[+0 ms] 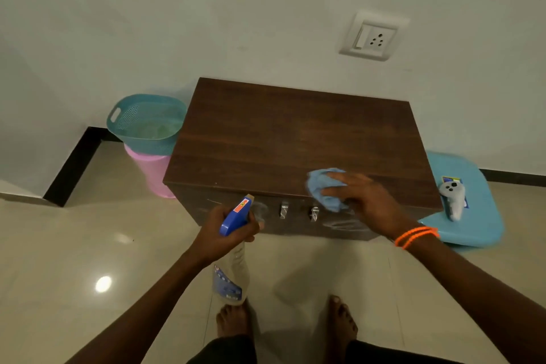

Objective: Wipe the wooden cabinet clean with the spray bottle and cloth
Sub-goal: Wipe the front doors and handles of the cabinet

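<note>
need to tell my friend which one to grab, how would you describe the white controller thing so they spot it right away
Start at the dark wooden cabinet against the wall and look past its right end, where a light blue plastic lid lies flat on the floor. The controller rests on that lid: the only pale grey-white thing there, with small dark buttons on its rounded head.

spray bottle [230, 273] label blurred, unreadable

A teal basket [146, 121] sits stacked on a pink bin [150, 170] at centre left. A wall socket [373, 37] is upper right. At right, a white controller [452, 198] lies on a blue lid [475, 227].
</note>
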